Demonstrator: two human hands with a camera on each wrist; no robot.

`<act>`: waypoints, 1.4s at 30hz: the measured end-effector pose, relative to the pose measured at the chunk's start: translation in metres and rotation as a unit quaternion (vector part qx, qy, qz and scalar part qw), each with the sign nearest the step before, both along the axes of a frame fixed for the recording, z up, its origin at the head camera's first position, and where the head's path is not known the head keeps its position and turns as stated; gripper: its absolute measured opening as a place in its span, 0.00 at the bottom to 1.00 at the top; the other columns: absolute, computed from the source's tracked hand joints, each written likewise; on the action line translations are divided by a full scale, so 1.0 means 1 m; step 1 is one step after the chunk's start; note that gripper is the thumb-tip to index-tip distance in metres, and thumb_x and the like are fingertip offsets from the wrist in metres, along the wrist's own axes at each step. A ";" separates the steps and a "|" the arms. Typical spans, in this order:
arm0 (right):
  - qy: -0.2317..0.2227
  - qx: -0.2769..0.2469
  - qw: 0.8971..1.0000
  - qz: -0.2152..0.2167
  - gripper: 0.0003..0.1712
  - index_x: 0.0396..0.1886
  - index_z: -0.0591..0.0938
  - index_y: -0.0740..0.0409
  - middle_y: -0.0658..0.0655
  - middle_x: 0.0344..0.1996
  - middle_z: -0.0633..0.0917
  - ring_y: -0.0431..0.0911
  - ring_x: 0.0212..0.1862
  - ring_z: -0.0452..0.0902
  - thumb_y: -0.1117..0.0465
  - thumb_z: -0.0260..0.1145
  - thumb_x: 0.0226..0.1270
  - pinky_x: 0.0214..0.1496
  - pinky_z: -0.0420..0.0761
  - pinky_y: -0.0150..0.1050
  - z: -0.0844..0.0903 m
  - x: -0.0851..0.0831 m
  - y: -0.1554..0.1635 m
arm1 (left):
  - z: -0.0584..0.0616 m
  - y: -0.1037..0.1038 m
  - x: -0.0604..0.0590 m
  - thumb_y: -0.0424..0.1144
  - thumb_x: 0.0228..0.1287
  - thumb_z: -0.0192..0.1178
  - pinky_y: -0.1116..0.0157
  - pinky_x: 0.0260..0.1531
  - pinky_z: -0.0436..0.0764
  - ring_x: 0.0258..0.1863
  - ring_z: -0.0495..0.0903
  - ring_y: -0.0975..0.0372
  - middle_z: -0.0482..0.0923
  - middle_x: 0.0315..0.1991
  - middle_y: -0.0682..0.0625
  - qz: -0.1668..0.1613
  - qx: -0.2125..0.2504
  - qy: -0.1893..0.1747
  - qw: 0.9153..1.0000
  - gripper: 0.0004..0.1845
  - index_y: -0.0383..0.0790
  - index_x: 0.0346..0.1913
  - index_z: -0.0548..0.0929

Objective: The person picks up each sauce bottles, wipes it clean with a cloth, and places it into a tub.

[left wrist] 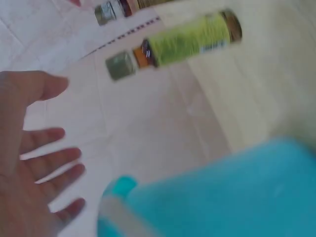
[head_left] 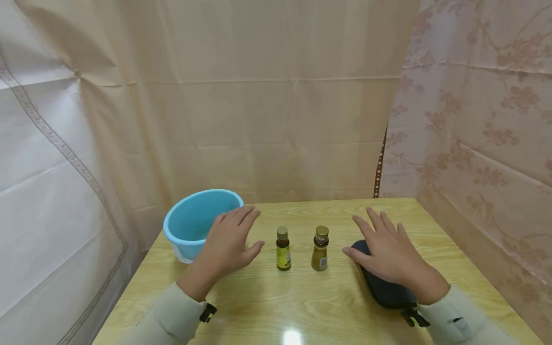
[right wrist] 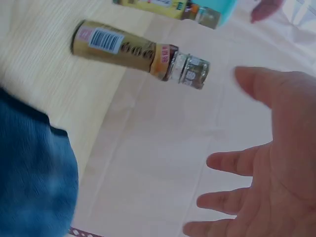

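My left hand point(head_left: 230, 239), fingers spread, hovers in front of the blue basin point(head_left: 181, 235) and holds nothing. To its right stands a small dark bottle with a green label point(head_left: 283, 249), upright and capped. Beside that is a brown-gold bottle point(head_left: 320, 249) with a gold cap, its barcode visible in the right wrist view. My right hand point(head_left: 390, 249) is spread over a dark blue, rounded case-like item point(head_left: 384, 290) and covers part of it; its kind is unclear. Whether the hand touches it cannot be told from the head view. Both bottles stand apart from the hands.
The wooden table point(head_left: 267, 306) carries everything. A beige curtain point(head_left: 276, 120) hangs behind its back edge, and a flowered curtain point(head_left: 487, 134) closes the right side. White cloth point(head_left: 51, 191) hangs at the left.
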State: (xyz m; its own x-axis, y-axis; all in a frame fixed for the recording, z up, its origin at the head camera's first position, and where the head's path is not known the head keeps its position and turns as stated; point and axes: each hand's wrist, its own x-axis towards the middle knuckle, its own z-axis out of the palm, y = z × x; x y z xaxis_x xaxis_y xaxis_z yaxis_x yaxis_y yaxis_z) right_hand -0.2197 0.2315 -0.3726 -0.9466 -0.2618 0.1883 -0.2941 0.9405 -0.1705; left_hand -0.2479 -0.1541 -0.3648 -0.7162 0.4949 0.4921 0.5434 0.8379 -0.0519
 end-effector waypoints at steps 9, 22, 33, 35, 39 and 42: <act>-0.015 -0.112 0.993 -0.025 0.48 0.76 0.69 0.59 0.73 0.77 0.60 0.76 0.71 0.63 0.29 0.59 0.72 0.62 0.66 0.76 -0.022 0.008 0.020 | -0.043 0.043 -0.002 0.46 0.61 0.74 0.55 0.51 0.83 0.50 0.84 0.56 0.85 0.52 0.51 -0.095 0.134 0.095 0.982 0.19 0.43 0.52 0.87; 0.010 -0.209 0.976 -0.062 0.34 0.70 0.75 0.60 0.73 0.74 0.65 0.74 0.71 0.62 0.43 0.65 0.75 0.63 0.64 0.76 -0.051 0.001 0.035 | -0.070 0.064 -0.023 0.46 0.60 0.77 0.52 0.52 0.83 0.54 0.85 0.54 0.84 0.54 0.49 -0.035 0.240 0.060 0.968 0.21 0.45 0.54 0.87; 0.049 -0.267 0.956 -0.113 0.30 0.68 0.74 0.64 0.75 0.69 0.70 0.72 0.69 0.65 0.56 0.68 0.72 0.64 0.66 0.73 -0.080 -0.012 0.051 | -0.070 0.079 -0.034 0.43 0.61 0.76 0.51 0.47 0.81 0.48 0.86 0.56 0.86 0.48 0.52 -0.070 0.282 0.064 0.955 0.13 0.47 0.48 0.91; 0.058 -0.271 0.953 -0.124 0.29 0.67 0.76 0.64 0.74 0.68 0.71 0.72 0.68 0.66 0.56 0.69 0.71 0.64 0.66 0.72 -0.084 -0.013 0.051 | -0.072 0.080 -0.035 0.43 0.61 0.77 0.51 0.47 0.81 0.48 0.86 0.56 0.86 0.48 0.52 -0.068 0.287 0.067 0.953 0.12 0.47 0.46 0.91; 0.047 -0.274 0.952 -0.129 0.30 0.67 0.76 0.65 0.75 0.67 0.72 0.71 0.69 0.65 0.58 0.70 0.70 0.65 0.66 0.70 -0.095 -0.015 0.048 | -0.076 0.076 -0.036 0.42 0.59 0.77 0.51 0.46 0.81 0.45 0.86 0.58 0.87 0.44 0.54 -0.052 0.299 0.066 0.950 0.08 0.48 0.41 0.92; 0.033 -0.273 0.952 -0.132 0.31 0.68 0.75 0.64 0.75 0.68 0.71 0.71 0.70 0.63 0.58 0.70 0.69 0.65 0.65 0.70 -0.103 -0.015 0.048 | -0.079 0.073 -0.035 0.42 0.60 0.77 0.51 0.47 0.81 0.44 0.86 0.59 0.87 0.41 0.56 -0.041 0.304 0.060 0.950 0.06 0.49 0.40 0.93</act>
